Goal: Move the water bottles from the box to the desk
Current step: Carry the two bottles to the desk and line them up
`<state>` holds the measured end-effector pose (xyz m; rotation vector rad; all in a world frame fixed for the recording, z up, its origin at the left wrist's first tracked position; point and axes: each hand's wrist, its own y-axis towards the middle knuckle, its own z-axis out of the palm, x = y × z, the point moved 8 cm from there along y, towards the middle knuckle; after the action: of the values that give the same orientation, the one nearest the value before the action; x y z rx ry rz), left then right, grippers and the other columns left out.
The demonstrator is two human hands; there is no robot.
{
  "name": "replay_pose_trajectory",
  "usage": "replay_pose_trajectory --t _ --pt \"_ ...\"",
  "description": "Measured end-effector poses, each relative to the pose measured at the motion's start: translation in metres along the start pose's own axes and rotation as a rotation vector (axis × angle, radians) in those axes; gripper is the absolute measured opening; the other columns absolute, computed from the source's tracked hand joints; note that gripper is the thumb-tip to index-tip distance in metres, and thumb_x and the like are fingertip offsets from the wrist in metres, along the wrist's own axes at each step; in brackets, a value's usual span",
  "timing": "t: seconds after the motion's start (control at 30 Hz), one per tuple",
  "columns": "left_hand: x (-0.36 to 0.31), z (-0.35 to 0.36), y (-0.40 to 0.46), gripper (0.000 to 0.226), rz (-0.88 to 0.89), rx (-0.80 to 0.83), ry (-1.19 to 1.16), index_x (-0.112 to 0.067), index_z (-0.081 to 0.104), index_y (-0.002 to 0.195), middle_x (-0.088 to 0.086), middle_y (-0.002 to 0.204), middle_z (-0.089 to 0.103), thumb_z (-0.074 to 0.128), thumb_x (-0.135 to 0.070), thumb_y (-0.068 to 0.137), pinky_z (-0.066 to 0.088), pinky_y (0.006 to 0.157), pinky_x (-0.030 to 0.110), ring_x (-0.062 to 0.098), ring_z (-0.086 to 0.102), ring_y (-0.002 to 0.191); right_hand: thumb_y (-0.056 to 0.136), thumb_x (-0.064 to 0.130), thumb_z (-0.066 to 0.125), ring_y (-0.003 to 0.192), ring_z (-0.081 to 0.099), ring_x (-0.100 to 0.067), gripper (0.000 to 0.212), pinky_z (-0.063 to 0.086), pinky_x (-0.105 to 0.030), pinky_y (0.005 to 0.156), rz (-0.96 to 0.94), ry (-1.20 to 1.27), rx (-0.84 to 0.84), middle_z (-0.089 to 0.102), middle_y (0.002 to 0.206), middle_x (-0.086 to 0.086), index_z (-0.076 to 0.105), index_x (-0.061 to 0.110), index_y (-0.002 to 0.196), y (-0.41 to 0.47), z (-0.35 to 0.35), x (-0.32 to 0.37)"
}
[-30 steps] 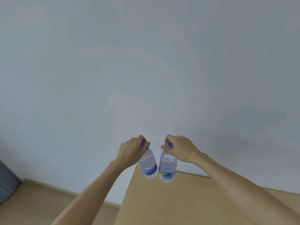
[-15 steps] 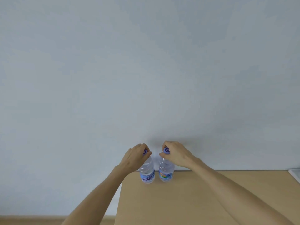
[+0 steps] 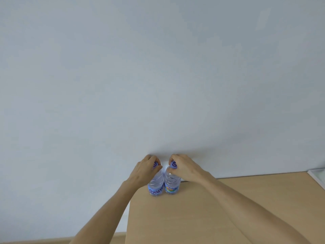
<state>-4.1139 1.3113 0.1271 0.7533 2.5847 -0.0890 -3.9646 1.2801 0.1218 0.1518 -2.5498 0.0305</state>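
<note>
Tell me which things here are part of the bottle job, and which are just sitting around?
Part of the job:
left bottle, in the left hand
right bottle, in the right hand
desk

Just there:
white object at the desk's right edge
wall

Two bare forearms of mine reach into the head view from the bottom edge, one on each side. Neither carries a sleeve, watch, band or ring that I can make out. My left hand (image 3: pixel 144 170) and right hand (image 3: pixel 187 169) are bare too, with no gloves. Behind the fingers (image 3: pixel 173 158) each wrist narrows, then the forearm widens toward the lower frame edge. The fingers are slim, nails too small to judge. No clothing shows anywhere.
</note>
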Motion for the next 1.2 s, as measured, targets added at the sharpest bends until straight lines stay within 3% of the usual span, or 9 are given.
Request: replay_pose_trajectory --t 0.2,0.37,0.53,0.63,0.7,0.8,0.93,1.1,1.2 --pt "0.004 0.004 -0.003 0.017 -0.007 -0.054 -0.052 -0.021 0.058 0.105 -0.006 0.111 0.054 0.055 -0.034 0.095 0.041 0.079 0.022 0.017 0.057 0.094 0.084 0.039 0.066 0.091 0.051 -0.012 0.023 0.043 -0.024 0.071 -0.017 0.023 0.023 0.052 0.101 0.007 0.055 0.025 0.098 0.002 0.007 -0.006" --pt "0.026 0.006 -0.018 0.034 -0.19 -0.147 -0.258 -0.027 0.052 0.111 -0.016 0.101 0.052 0.066 -0.045 0.086 0.038 0.07 0.021 0.003 0.054 0.082 0.079 0.044 0.068 0.084 0.048 -0.002 0.037 0.039 -0.021 0.07 0.011 0.152 0.051 0.048 0.107 0.01 0.045 0.036 0.107 -0.005 0.014 -0.014" --pt "0.05 0.036 -0.04 0.053 -0.337 0.003 -0.343 -0.028 0.044 0.118 -0.007 0.101 0.049 0.076 -0.039 0.077 0.039 0.063 0.017 0.006 0.055 0.08 0.075 0.041 0.073 0.083 0.05 -0.009 0.065 0.042 -0.028 0.07 0.187 0.098 0.122 0.046 0.099 0.009 0.036 0.024 0.126 -0.023 0.036 -0.048" --pt "0.063 0.06 -0.05 0.057 -0.447 0.105 -0.388 -0.02 0.041 0.126 0.001 0.108 0.057 0.072 -0.033 0.081 0.046 0.065 0.021 0.012 0.062 0.087 0.079 0.033 0.071 0.078 0.055 -0.016 0.05 0.044 -0.029 0.063 0.297 0.109 0.173 0.057 0.099 -0.001 0.041 0.015 0.115 -0.031 0.058 -0.065" --pt "0.066 0.076 -0.053 0.055 -0.487 0.153 -0.373 -0.014 0.042 0.128 0.003 0.107 0.064 0.069 -0.03 0.083 0.052 0.074 0.029 0.02 0.064 0.095 0.081 0.031 0.069 0.08 0.057 -0.019 0.044 0.045 -0.03 0.065 0.352 0.127 0.206 0.06 0.101 -0.005 0.044 0.012 0.112 -0.035 0.073 -0.07" --pt "0.066 0.089 -0.055 0.05 -0.51 0.132 -0.374 -0.005 0.047 0.127 0.011 0.097 0.07 0.065 -0.024 0.085 0.052 0.079 0.04 0.033 0.065 0.095 0.086 0.031 0.065 0.088 0.059 -0.025 0.04 0.046 -0.031 0.067 0.404 0.131 0.197 0.058 0.106 -0.011 0.044 0.009 0.114 -0.035 0.086 -0.071" --pt "0.068 0.091 -0.052 0.043 -0.535 0.114 -0.388 -0.005 0.049 0.123 0.013 0.091 0.07 0.061 -0.021 0.085 0.054 0.079 0.043 0.033 0.064 0.093 0.089 0.028 0.064 0.09 0.058 -0.026 0.036 0.048 -0.034 0.073 0.419 0.113 0.192 0.053 0.106 -0.01 0.044 0.007 0.112 -0.029 0.09 -0.072" --pt "0.068 0.087 -0.051 0.046 -0.518 0.153 -0.391 -0.01 0.047 0.131 0.009 0.105 0.07 0.059 -0.021 0.088 0.052 0.082 0.037 0.029 0.063 0.102 0.088 0.029 0.066 0.093 0.059 -0.026 0.04 0.051 -0.035 0.079 0.419 0.112 0.206 0.055 0.109 -0.01 0.045 0.008 0.115 -0.028 0.089 -0.073" --pt "0.062 0.067 -0.054 0.043 -0.467 0.083 -0.425 -0.018 0.045 0.134 0.003 0.121 0.062 0.052 -0.014 0.092 0.047 0.07 0.022 0.018 0.062 0.098 0.086 0.033 0.065 0.091 0.06 -0.026 0.042 0.051 -0.035 0.076 0.393 0.09 0.212 0.058 0.109 -0.011 0.043 0.012 0.116 -0.031 0.076 -0.067"
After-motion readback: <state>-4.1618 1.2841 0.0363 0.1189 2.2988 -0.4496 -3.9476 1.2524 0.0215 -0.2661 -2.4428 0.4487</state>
